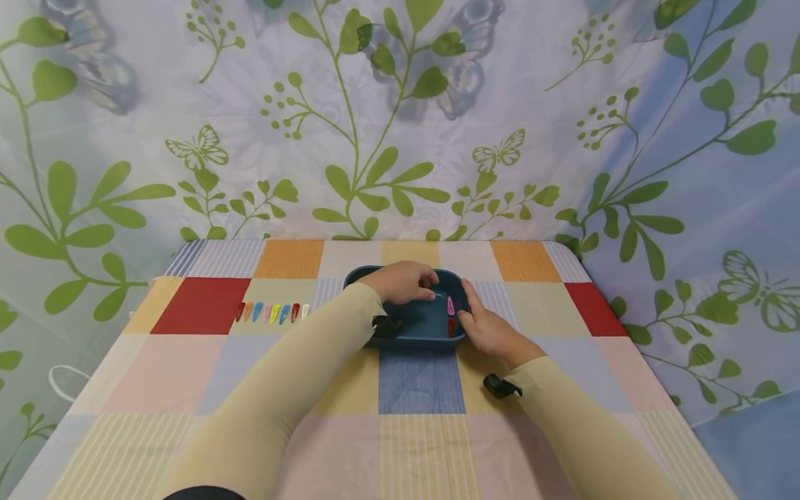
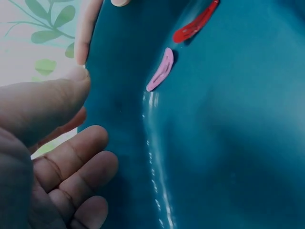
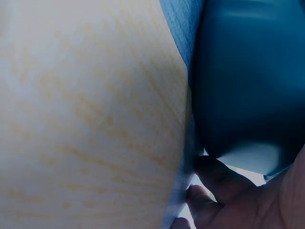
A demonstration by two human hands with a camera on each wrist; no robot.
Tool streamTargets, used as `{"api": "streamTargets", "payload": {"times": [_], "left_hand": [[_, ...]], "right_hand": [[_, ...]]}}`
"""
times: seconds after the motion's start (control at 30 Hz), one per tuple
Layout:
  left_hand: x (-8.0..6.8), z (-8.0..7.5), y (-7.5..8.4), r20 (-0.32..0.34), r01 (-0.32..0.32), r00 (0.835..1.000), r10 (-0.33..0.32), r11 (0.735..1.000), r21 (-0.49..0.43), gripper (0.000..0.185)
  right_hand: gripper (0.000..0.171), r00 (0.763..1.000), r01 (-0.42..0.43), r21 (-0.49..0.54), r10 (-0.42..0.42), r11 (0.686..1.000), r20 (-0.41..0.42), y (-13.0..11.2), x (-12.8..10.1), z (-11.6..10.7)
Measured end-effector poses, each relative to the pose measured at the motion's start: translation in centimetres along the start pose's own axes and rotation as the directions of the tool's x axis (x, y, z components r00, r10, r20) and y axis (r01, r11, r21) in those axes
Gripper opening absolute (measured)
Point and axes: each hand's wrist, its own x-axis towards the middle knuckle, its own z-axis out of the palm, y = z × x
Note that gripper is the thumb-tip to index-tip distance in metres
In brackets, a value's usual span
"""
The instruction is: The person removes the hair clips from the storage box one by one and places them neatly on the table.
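A dark teal tray [image 1: 415,326] holds a pink snap hair clip [image 1: 450,305] and a red snap hair clip [image 1: 451,327] near its right wall. Over the tray's far side hovers my left hand [image 1: 403,282], its fingers loosely bent. In the left wrist view, nothing shows between the thumb and fingers of that left hand [image 2: 62,157], and the pink clip [image 2: 161,70] lies apart from it. My right hand [image 1: 494,333] grips the tray's right end, thumb at the rim and fingers along the outside. The right wrist view shows its fingertips against the outer wall.
To the left of the tray, several snap hair clips [image 1: 271,313] in mixed colours lie in a row on the patchwork tablecloth [image 1: 262,368]. A leaf-patterned curtain [image 1: 400,104] hangs behind the table's far edge.
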Motion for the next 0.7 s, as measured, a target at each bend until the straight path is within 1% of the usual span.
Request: {"api": "streamTargets", "payload": {"times": [0.2, 0.33, 0.43, 0.57, 0.7], "left_hand": [[1.1, -0.4, 0.9, 0.003, -0.022, 1.000, 0.022, 0.999, 0.024, 0.041], [1.8, -0.7, 1.5, 0.030, -0.047, 0.998, 0.046, 0.998, 0.050, 0.041], [2.2, -0.5, 1.9, 0.060, -0.054, 0.997, 0.050, 0.996, 0.070, 0.042], [2.9, 0.1, 1.9, 0.092, -0.040, 0.995, 0.031, 0.995, 0.095, 0.043], [3.4, 0.5, 1.8, 0.090, -0.036, 0.996, 0.027, 0.995, 0.097, 0.042]], "right_hand": [[0.072, 1.000, 0.001, 0.005, -0.001, 1.000, 0.013, 0.0, -0.1, -0.1], [0.072, 1.000, -0.005, 0.008, 0.005, 1.000, 0.019, -0.2, -0.1, 0.0], [0.072, 1.000, 0.002, 0.001, -0.002, 1.000, 0.013, -0.2, -0.2, -0.1], [0.071, 1.000, 0.007, 0.001, -0.007, 1.000, 0.005, -0.2, -0.2, -0.1], [0.072, 1.000, 0.005, 0.000, -0.005, 1.000, -0.001, -0.3, -0.3, -0.1]]}}
